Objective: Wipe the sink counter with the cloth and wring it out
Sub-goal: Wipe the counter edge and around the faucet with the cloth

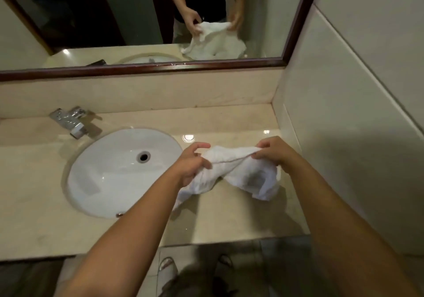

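Observation:
A white cloth (pixel 238 172) hangs between both my hands just above the beige counter (pixel 229 218), to the right of the oval white sink (pixel 110 177). My left hand (pixel 192 163) grips the cloth's left end with curled fingers. My right hand (pixel 273 151) pinches the top edge of its right end. The cloth's lower folds droop down and touch the counter.
A chrome faucet (pixel 71 120) stands at the back left of the sink. A dark-framed mirror (pixel 160 67) runs along the back wall and reflects my hands and the cloth. A tiled wall (pixel 355 113) closes the counter's right side. The counter's front edge (pixel 229 239) is near my body.

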### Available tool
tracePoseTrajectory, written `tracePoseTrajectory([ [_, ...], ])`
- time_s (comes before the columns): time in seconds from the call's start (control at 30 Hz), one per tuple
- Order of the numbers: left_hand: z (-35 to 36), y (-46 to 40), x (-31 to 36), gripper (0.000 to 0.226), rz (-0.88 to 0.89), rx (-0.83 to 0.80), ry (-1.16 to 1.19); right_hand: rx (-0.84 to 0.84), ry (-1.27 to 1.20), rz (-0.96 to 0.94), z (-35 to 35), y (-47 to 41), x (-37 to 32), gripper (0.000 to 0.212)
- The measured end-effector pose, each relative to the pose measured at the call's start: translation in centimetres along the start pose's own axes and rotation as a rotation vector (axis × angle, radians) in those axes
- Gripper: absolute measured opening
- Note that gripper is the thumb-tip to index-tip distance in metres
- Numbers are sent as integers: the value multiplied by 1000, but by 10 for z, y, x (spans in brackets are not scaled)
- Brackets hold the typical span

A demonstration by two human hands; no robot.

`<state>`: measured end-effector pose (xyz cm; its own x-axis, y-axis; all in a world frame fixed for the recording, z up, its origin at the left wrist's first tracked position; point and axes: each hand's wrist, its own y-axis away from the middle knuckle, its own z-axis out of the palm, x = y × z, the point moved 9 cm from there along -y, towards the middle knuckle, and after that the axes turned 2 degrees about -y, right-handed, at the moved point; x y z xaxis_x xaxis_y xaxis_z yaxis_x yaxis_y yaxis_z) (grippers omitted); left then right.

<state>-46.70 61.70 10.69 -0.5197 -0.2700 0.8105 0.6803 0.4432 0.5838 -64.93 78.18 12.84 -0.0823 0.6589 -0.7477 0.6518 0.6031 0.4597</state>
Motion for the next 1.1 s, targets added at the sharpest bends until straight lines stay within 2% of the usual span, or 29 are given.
tracePoseTrajectory([
  [0.1, -3, -7, 4, 54, 39, -83, 65, -40, -23, -18, -5, -5, 6, 7],
  [0.17, -11, -18, 16, 53, 89, 11, 53, 5, -35, -42, -10, -16, 4, 16],
  [0.23, -18, -40, 30, 56, 162, 170, -41, 176, 22, -14, -21, -40, 8, 25],
  [0.3, -20, -53, 42, 57, 253, 328, -229, 430, 152, 8, -35, -52, 9, 32],
  [0.37, -14, -57, 44, 48, 343, 450, -411, 579, 265, -52, -34, -53, 4, 37],
  [0.43, 4, -62, 26, 38, 437, 419, -529, 633, 374, -219, -8, -45, 2, 36],
  [0.47, 17, -66, 11, 40, 466, 350, -596, 631, 423, -298, 13, -39, 6, 38],
  [0.53, 38, -78, -27, 49, 509, 207, -805, 484, 552, -362, 65, -36, 33, 44],
  [0.6, 54, -89, -61, 58, 569, 83, -1066, 246, 698, -312, 109, -41, 71, 52],
  [0.67, 57, -98, -86, 64, 482, 10, -1218, 170, 776, -251, 120, -50, 99, 56],
  [0.8, 55, -114, -95, 65, 436, 96, -1302, 176, 813, -201, 120, -72, 109, 60],
  [0.93, 50, -144, -87, 65, 445, 122, -1356, 163, 842, -233, 119, -101, 107, 64],
  [1.1, 30, -196, -48, 74, 460, 198, -1300, 187, 846, -270, 99, -155, 74, 69],
])
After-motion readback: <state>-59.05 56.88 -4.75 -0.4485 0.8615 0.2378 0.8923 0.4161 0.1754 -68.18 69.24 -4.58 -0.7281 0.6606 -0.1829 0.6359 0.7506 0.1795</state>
